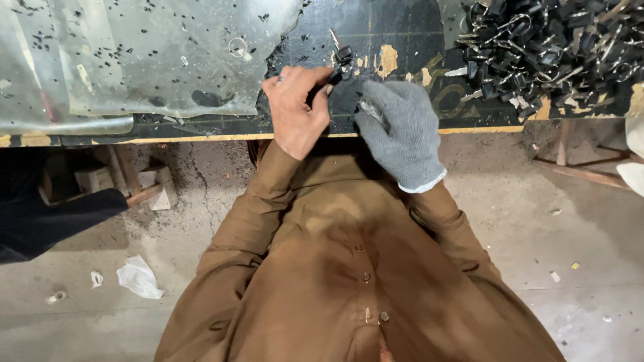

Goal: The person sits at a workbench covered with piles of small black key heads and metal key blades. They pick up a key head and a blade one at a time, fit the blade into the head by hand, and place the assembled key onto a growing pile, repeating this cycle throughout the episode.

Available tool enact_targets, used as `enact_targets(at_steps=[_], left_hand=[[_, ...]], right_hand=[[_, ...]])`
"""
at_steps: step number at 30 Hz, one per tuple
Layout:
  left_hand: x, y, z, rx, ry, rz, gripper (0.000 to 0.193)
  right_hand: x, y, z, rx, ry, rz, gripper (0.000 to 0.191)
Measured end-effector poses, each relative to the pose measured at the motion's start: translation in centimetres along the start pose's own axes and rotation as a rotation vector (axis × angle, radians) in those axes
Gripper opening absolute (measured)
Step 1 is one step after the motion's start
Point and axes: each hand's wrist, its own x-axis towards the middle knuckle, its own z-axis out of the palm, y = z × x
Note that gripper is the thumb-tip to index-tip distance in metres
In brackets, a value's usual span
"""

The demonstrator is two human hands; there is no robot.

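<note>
Looking down from the head view, a small black-headed metal key [341, 53] is pinched in the bare left hand [300, 107] on the worn black worktable [402, 27]. Just beside it, the grey knitted-gloved right hand [401, 134] is curled; its grip cannot be told. A heap of black keys and rings [550, 47] is seen well apart, right.

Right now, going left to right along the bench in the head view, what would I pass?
Plastic sheet → bare left hand → small black key part → gloved right hand → heap of black keys.
</note>
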Motion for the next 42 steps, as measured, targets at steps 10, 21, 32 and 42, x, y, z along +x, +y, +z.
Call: enact_targets(at_steps=[10, 21, 32, 42], left_hand=[[0.2, 0.0, 0.3, 0.073, -0.032, 0.06, 0.031], [0.3, 0.5, 0.3, 0.025, -0.101, 0.093, 0.03], [11.2, 5.2, 4.3, 0.483, -0.022, 0.422, 0.077], [14.7, 8.6, 16.7, 0.228, -0.353, 0.651, 0.065]], right_hand=[[3.3, -0.4, 0.8, -0.071, -0.068, -0.124, 0.023], [3.6, 1.0, 0.6, -0.057, -0.058, -0.131, 0.029], [-4.6, 8.3, 1.3, 1.197, 0.75, 0.425, 0.057], [-4.9, 7.5, 0.2, 1.135, 0.503, 0.403, 0.085]])
